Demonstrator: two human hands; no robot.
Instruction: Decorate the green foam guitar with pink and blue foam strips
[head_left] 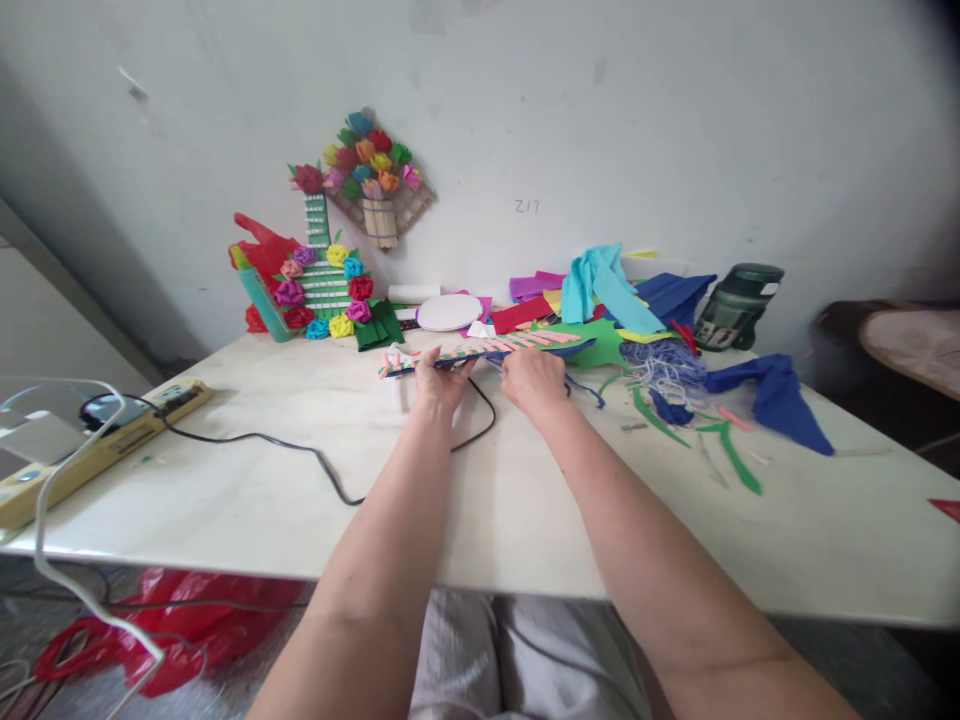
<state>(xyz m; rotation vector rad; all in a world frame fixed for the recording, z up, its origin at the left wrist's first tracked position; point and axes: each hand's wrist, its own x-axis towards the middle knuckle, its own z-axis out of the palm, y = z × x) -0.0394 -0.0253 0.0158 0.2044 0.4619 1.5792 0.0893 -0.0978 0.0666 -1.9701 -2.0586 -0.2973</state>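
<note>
My left hand (442,380) grips a thin, flat craft board (480,349) from below, near its left end. Rows of pale pink strips cover the upper face, and its underside is dark blue. The board is lifted just off the tabletop, almost edge-on to me. Beneath its right half, my right hand (532,378) is closed in a fist. A blue cord (589,391) shows on both sides of that fist; the fingertips are hidden. Under the left part lies a white object (397,395), mostly covered, with a black cable close by.
A flower-decorated guitar craft (328,285) leans on the wall beside a teal glue bottle (266,305). Coloured fabric (596,285), tangled yarn (660,368) and a dark green bottle (739,308) lie right. A power strip (112,450) sits left; black cable (255,436) crosses the table (262,520).
</note>
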